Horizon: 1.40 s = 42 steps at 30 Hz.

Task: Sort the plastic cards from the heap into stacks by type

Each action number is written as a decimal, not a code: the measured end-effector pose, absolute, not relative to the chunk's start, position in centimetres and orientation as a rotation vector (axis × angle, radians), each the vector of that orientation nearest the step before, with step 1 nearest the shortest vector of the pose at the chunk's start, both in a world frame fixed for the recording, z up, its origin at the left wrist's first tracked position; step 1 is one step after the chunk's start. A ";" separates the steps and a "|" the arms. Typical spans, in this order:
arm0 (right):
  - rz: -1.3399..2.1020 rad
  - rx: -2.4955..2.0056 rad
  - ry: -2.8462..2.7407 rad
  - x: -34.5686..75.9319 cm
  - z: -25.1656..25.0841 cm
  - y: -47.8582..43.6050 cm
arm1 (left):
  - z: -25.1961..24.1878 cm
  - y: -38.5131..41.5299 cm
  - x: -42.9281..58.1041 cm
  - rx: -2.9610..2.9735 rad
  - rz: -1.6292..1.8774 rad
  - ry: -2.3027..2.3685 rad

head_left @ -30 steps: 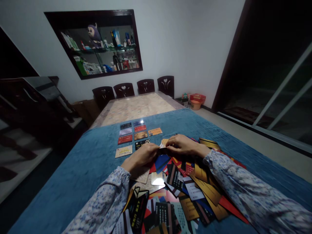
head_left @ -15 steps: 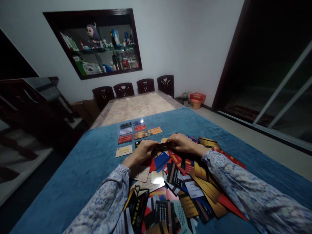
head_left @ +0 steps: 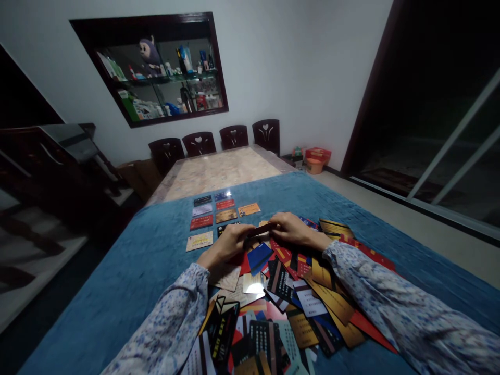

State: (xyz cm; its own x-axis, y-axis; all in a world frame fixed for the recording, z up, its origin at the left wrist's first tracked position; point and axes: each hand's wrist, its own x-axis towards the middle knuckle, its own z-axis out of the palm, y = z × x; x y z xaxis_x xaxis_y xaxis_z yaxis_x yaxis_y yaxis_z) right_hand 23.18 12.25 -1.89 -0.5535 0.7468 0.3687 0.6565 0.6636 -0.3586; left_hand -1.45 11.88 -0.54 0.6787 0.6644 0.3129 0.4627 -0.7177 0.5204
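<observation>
A dark card [head_left: 262,229], seen nearly edge-on, is held between my two hands above a loose pile of cards. My left hand [head_left: 231,240] pinches its left end, and my right hand [head_left: 292,228] grips its right end. Beneath them lie a blue card [head_left: 260,258], a black card with a stripe [head_left: 280,281], gold cards [head_left: 332,299] and several more, overlapping. Beyond my left hand, cards lie in two columns, among them a red card [head_left: 201,222], a cream card [head_left: 199,241] and a brown-gold card [head_left: 226,215]. An orange card [head_left: 249,209] lies right of these.
A blue cloth [head_left: 128,276] covers the near table; the bare marble-patterned tabletop [head_left: 222,169] shows beyond. Dark chairs [head_left: 198,143] line the far end. An orange bucket [head_left: 314,165] and boxes stand on the floor at right. A recessed glass shelf [head_left: 167,78] is in the wall.
The card between my hands has tilted slightly, its right end now a little higher. The hands and the cards on the cloth stay almost where they were.
</observation>
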 end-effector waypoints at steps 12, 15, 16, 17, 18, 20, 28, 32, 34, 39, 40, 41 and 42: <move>0.388 -1.038 -2.162 22.9 -1.5 12.0 | 0.1 11.2 -1.1 2.374 0.786 0.886; 0.360 -0.975 -2.165 22.6 -1.5 11.9 | 0.0 11.3 -1.0 2.371 0.796 0.872; 0.316 -0.964 -2.172 22.5 -1.5 11.9 | 0.0 11.3 -1.0 2.373 0.804 0.875; 0.256 -0.959 -2.186 22.4 -1.5 11.9 | 0.1 11.3 -1.0 2.375 0.817 0.882; 0.186 -0.956 -2.204 22.4 -1.4 11.9 | 0.1 11.3 -1.0 2.375 0.832 0.892; 0.045 -0.940 -2.238 22.3 -1.2 11.9 | 0.3 11.2 -0.9 2.366 0.875 0.908; -0.330 -0.834 -2.438 22.3 0.4 11.0 | 0.6 10.8 -0.3 2.276 1.036 0.925; -0.436 -0.809 -2.512 22.1 0.7 10.6 | 0.6 10.7 -0.1 2.301 1.042 0.953; -0.451 -0.786 -2.526 21.9 0.7 10.5 | 0.6 10.7 -0.1 2.311 1.027 0.954; -0.409 -0.803 -2.506 21.6 0.2 10.6 | 0.3 10.9 -0.5 2.380 0.991 0.968; -0.391 -0.816 -2.497 21.5 0.1 10.7 | 0.2 11.0 -0.6 2.398 0.978 0.972; -0.370 -0.829 -2.491 21.5 -0.1 10.7 | 0.2 11.0 -0.7 2.413 0.962 0.980; -0.347 -0.843 -2.486 21.5 -0.3 10.8 | 0.1 11.0 -0.8 2.428 0.941 0.993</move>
